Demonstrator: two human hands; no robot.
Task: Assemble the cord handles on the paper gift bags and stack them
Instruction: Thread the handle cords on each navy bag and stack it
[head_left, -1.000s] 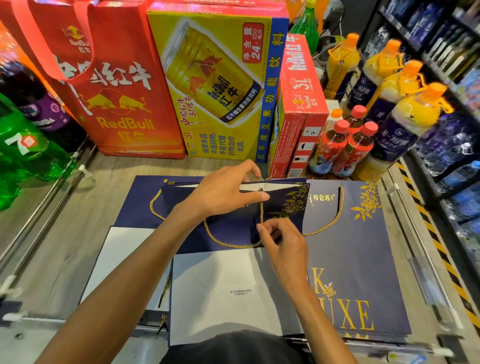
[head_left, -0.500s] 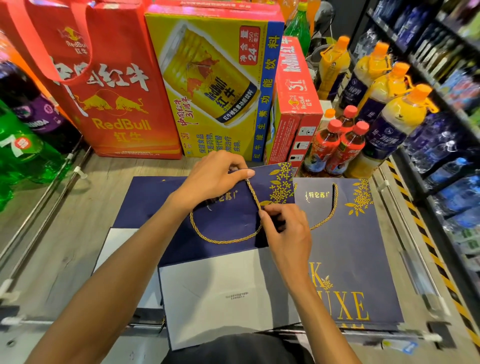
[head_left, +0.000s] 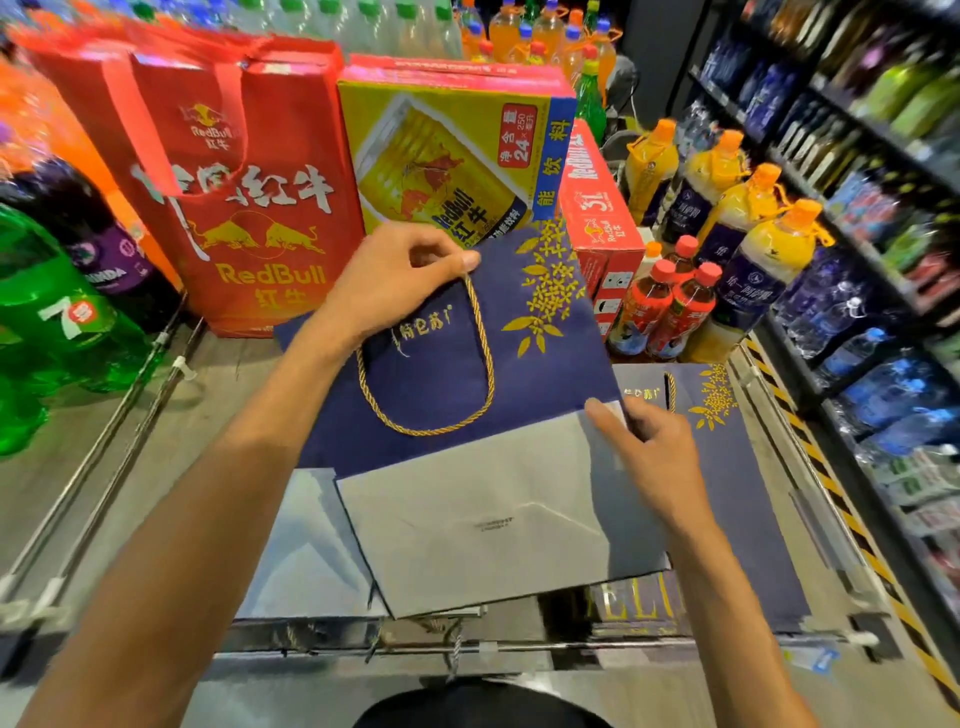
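Note:
A flat navy paper gift bag (head_left: 540, 358) with gold flowers and a grey folded bottom is lifted and tilted over the shelf. A gold cord handle (head_left: 483, 358) loops down its face. My left hand (head_left: 395, 283) pinches the bag's top edge where the cord enters. My right hand (head_left: 649, 447) holds the bag's right edge with thumb on top. Under it lies another navy bag (head_left: 737, 467) with a gold cord, and one more (head_left: 306, 545) at the left, mostly hidden.
Red Bull cartons (head_left: 249, 208) and a yellow case (head_left: 447, 156) stand behind. Green soda bottles (head_left: 52, 322) are at left, red-capped and orange-capped bottles (head_left: 675, 306) at right. A shelf rail (head_left: 467, 647) runs along the front edge; drink shelves (head_left: 883, 260) line the right.
The top bag has been raised off the pile and tilted toward the right. My right hand let go of the cord and moved to the bag's right edge.

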